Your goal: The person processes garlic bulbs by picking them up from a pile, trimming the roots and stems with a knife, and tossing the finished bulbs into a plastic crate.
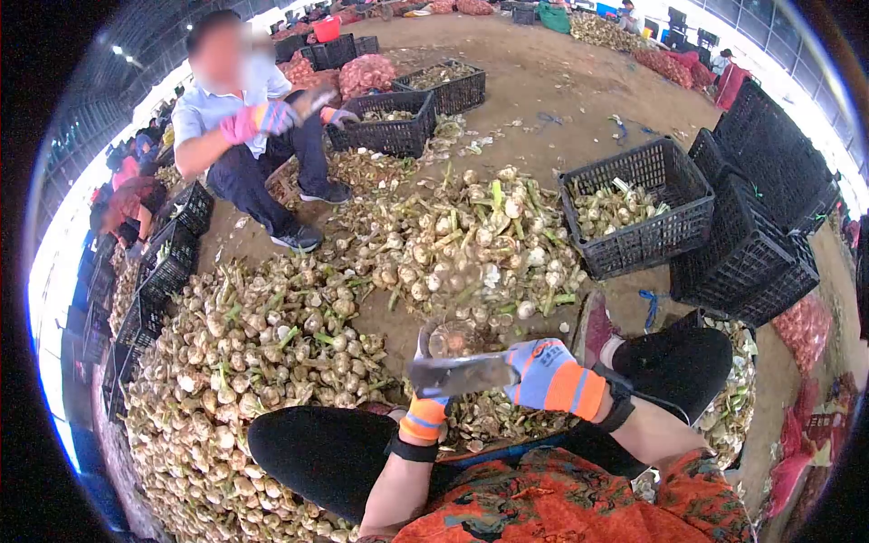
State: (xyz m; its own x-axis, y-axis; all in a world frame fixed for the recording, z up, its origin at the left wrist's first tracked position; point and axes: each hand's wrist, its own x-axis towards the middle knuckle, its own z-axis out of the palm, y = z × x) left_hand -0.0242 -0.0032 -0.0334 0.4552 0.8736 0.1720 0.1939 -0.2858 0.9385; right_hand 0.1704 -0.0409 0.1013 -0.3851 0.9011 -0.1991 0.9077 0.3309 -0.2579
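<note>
My right hand (550,376), in a grey and orange striped glove, is closed around the handle of a knife (463,375). Its broad metal blade points left and crosses in front of my left hand (425,418), hiding most of that hand's fingers. The left hand wears a matching glove and is closed on a blurred, brownish round thing that looks like a garlic bulb (453,340), just above the blade. Beyond my hands lies a heap of garlic with cut stems (484,237). A larger garlic pile (262,362) spreads to the left, up against my leg.
A black crate (647,237) partly filled with garlic stands ahead on the right, beside stacked black crates (747,244). Opposite, a gloved person (240,127) sits near another garlic crate (389,136). Red mesh sacks (367,76) lie behind. More crates (167,262) line the left.
</note>
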